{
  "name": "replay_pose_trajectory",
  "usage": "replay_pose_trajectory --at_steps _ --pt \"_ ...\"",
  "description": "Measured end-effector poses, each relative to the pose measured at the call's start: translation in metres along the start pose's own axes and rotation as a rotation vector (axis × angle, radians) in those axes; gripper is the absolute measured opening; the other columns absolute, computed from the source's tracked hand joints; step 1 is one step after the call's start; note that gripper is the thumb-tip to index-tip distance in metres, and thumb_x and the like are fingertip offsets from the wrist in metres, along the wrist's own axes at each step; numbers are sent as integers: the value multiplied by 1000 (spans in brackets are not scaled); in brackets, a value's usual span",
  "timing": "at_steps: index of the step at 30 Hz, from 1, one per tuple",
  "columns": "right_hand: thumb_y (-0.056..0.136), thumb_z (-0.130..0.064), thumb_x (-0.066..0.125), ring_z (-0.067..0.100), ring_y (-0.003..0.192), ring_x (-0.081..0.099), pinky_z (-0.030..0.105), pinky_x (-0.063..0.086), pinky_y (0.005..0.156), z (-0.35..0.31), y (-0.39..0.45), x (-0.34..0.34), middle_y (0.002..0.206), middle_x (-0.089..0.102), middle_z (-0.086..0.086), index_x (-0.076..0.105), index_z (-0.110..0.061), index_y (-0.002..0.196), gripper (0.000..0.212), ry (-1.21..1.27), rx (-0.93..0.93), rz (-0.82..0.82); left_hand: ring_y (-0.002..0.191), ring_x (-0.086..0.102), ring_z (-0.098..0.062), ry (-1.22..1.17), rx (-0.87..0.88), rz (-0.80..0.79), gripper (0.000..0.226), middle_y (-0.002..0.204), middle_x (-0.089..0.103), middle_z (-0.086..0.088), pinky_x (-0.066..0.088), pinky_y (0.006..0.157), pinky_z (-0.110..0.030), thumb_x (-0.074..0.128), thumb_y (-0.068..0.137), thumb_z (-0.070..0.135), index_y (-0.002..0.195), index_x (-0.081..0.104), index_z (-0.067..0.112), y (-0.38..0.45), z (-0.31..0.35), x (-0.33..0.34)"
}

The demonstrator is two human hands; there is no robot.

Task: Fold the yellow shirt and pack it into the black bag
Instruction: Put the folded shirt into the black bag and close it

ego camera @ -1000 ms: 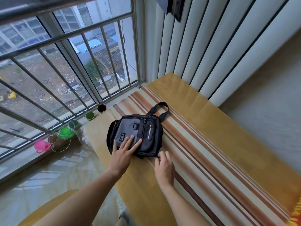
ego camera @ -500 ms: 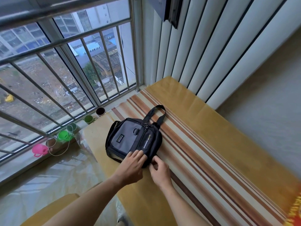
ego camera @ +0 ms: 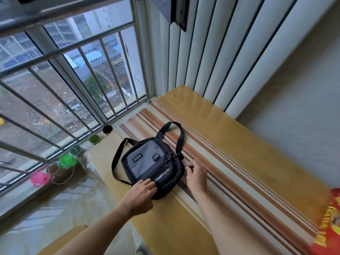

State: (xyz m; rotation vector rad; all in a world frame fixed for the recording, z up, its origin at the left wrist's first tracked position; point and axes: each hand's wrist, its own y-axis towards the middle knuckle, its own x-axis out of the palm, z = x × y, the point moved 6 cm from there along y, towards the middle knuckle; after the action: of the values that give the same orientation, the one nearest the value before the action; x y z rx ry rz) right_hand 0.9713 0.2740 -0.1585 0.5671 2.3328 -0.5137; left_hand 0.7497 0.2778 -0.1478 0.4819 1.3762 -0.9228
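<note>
Bag point(ego camera: 150, 166): black with grey front panel, lying flat on the striped table point(ego camera: 239, 162), near the window end; front pocket facing up.
Strap point(ego camera: 176, 133): looped on the tabletop beyond the bag, a second loop off its left side.
Left hand point(ego camera: 140, 193): at the near edge of the bag, fingers curled down and gripping the fabric of the lower front pocket.
Right hand point(ego camera: 196, 173): touching the right side of the bag, fingers curled, thumb and forefinger pinched at the side seam; what is pinched too small to tell, probably a zipper tab.
Yellow shirt: not seen anywhere outside the bag; whether it is inside cannot be told.
Table: yellow-brown top with brown and cream stripes running lengthwise, set against white wall slats point(ego camera: 211, 52).
Window sill: row of small cups, pink point(ego camera: 39, 178), bright green point(ego camera: 67, 160), two darker green point(ego camera: 75, 150) point(ego camera: 94, 138), one dark brown point(ego camera: 107, 129).
Window: barred point(ego camera: 82, 57), rooftops beyond.
Lower right corner: red and yellow printed item point(ego camera: 327, 223), partly cut off.
</note>
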Motion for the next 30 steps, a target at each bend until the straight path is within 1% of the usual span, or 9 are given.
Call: replay_pose_trajectory --at_steps 4,6,7,9,11,13,20,25,30 --pt "92 -10 64 10 75 61 16 40 58 -2 16 2 81 64 -6 58 -21 80 17 41 -9 -116 81 46 -19 -49 46 131 22 87 48 3 45 70 -32 57 75 39 84 51 21 2 2 -19" --pt "93 -10 61 4 77 59 14 38 59 -3 20 3 84 65 -6 59 -20 82 15 37 -10 -160 104 49 -22 -63 -50 189 37 112 51 -1 45 86 -36 55 80 47 110 55 25 21 -1 -30" --pt "94 -10 60 4 78 58 14 38 59 -3 21 4 86 65 -6 59 -20 84 14 30 -9 -181 124 42 -26 -107 -147 185 50 131 45 -3 40 100 -40 53 82 52 128 51 32 32 -6 -34" --pt "95 -10 58 8 82 60 17 42 63 -2 24 8 90 64 -5 58 -20 86 14 -1 -22 -228 150 2 -31 -204 -315 108 73 162 7 -4 11 120 -50 48 85 63 151 19 48 51 -18 -29" --pt "95 -11 58 10 86 61 21 47 69 -1 29 10 93 65 -6 59 -21 88 13 -47 -52 -267 147 -29 -30 -211 -368 -19 85 162 -24 -2 -11 118 -58 43 86 70 150 -9 53 63 -24 -13" --pt "94 -12 60 9 88 61 20 47 71 0 34 10 93 66 -8 61 -22 88 12 -82 -87 -283 145 -33 -30 -213 -379 -110 88 161 -28 -3 -13 116 -63 44 87 70 147 -18 55 66 -27 0" --pt "90 -17 65 11 83 60 30 52 70 -25 66 16 87 66 -12 62 -28 82 14 -94 -91 -70 145 -32 -30 -244 -384 -158 86 162 -27 -1 -10 115 -66 46 90 67 145 -19 57 71 -32 4" --pt "92 -11 61 18 91 59 30 48 71 -22 71 35 93 64 -7 62 -24 85 14 -116 -14 -101 144 -34 -31 -241 -372 -159 86 161 -28 -1 -10 115 -66 46 91 65 145 -21 57 73 -33 7" --pt "91 -26 47 19 100 55 35 51 78 -61 72 25 108 58 -5 59 -25 98 14 -161 -192 -59 145 -33 -30 -254 -335 -143 88 161 -28 -1 -6 116 -66 49 91 62 145 -21 57 70 -35 3"
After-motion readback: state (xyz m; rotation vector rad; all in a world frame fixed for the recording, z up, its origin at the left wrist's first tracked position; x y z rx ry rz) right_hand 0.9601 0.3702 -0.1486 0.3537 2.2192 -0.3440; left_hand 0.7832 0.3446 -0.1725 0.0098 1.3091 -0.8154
